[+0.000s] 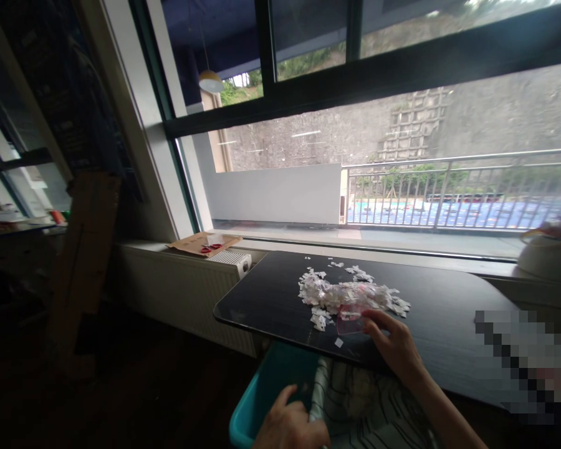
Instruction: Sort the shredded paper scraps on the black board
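Observation:
My right hand pinches a thin, clear reddish plastic piece by its right edge. The piece stands at the near side of a heap of small white paper pieces on the black table. One loose square of paper lies near the front edge. Below the table, my left hand is at a teal bin, with its fingers curled and its thumb raised. What those fingers close on is hidden. Striped black-and-white cloth shows right beside the bin.
A white radiator stands left of the table, with flat cardboard and red-handled scissors on top. Tall cardboard leans further left. A window with a sill runs behind the table. A pixelated patch covers the table's right side.

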Demonstrator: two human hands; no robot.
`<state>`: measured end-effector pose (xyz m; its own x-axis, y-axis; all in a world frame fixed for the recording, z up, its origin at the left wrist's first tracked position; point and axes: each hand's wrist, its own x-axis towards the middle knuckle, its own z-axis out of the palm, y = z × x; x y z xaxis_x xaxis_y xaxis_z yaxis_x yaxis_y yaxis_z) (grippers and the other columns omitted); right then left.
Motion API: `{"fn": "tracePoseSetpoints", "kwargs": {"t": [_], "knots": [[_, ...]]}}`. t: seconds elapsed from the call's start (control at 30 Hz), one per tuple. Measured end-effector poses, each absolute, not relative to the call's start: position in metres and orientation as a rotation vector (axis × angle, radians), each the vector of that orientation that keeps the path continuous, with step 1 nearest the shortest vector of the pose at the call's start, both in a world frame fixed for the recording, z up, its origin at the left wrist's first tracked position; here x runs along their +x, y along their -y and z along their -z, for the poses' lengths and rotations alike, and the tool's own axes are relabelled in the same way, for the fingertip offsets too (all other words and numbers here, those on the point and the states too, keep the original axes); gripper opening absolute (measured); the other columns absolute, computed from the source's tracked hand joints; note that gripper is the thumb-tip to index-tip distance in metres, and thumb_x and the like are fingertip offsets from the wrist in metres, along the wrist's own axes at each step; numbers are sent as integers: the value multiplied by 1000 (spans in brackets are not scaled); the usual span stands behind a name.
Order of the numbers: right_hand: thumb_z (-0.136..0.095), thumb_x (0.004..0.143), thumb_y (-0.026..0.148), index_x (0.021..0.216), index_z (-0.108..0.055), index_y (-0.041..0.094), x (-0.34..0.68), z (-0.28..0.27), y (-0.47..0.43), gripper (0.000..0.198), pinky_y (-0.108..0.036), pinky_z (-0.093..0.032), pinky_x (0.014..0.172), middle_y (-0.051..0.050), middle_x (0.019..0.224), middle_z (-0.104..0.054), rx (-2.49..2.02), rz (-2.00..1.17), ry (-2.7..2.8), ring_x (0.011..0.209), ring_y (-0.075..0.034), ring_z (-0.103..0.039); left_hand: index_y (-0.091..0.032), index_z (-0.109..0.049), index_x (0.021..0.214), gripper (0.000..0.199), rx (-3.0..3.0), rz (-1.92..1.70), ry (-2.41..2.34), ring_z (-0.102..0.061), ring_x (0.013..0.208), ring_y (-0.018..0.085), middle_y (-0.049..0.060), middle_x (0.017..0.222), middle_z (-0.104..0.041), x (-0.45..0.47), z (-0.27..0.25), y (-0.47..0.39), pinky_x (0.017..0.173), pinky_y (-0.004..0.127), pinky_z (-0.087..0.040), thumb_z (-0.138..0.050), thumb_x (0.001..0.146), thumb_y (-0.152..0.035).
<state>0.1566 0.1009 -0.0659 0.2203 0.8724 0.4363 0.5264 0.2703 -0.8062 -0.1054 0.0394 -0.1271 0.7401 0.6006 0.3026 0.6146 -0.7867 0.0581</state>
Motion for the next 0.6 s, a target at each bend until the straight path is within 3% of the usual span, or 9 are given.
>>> {"fn": "tracePoseSetpoints", "kwargs": {"t": [0.17, 0.3, 0.6], "knots": [[-56, 74, 31, 86, -74, 19, 155, 64, -99, 25, -29, -52, 66, -3, 69, -73, -1318, -482, 1471, 66, -21, -67, -25, -66, 75, 12, -2890, 509, 1072, -57, 62, 14, -6, 57, -55, -109, 130, -43, 99, 40, -36, -66, 84, -33], [-57, 73, 30, 84, -74, 19, 156, 63, -98, 24, -29, -52, 65, -3, 69, -73, -1312, -500, 1434, 65, -20, -67, -24, -65, 68, 17, -2939, 469, 1071, -53, 54, 13, -7, 49, -48, -106, 145, -54, 97, 41, -36, -68, 81, -33], [-56, 71, 28, 81, -74, 17, 155, 60, -96, 23, -28, -50, 63, -3, 70, -72, -1272, -574, 1443, 64, -20, -64, -22, -64, 67, 26, -2908, 493, 1117, -51, 56, 13, -6, 51, -49, -110, 158, -53, 100, 45, -34, -66, 82, -43]]}}
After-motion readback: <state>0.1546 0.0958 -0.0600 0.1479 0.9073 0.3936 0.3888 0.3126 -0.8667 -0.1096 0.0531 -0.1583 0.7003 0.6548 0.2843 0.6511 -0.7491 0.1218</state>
